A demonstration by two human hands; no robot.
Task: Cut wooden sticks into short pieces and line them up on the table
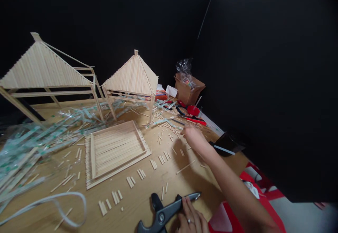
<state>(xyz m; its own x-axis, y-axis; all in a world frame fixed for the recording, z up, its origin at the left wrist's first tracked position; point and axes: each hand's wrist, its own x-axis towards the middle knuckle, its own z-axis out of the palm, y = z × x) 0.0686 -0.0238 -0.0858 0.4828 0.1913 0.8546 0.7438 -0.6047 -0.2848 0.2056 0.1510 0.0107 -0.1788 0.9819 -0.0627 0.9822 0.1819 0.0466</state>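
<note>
My left hand [190,219], with a ring on one finger, rests at the bottom edge with its fingers over the grey hand shears [167,214]. The shears' pointed tip sticks out to the right past the fingers. Farther up, my right hand [194,137] reaches over a scatter of short wooden stick pieces [171,129], its fingers drawn together; whatever lies between the fingertips is too small to make out. Small groups of cut sticks [142,173] lie in a row on the wooden table [126,205]. Left of them sits a flat stick panel [116,150] with a raised rim.
Two stick-built model roofs on legs stand behind: a larger roof [44,67] and a smaller roof [130,73]. Clear wrappers [31,146] cover the left. A white cable [79,205] loops in front. A cardboard box [187,88] and a red round object [193,110] are back right.
</note>
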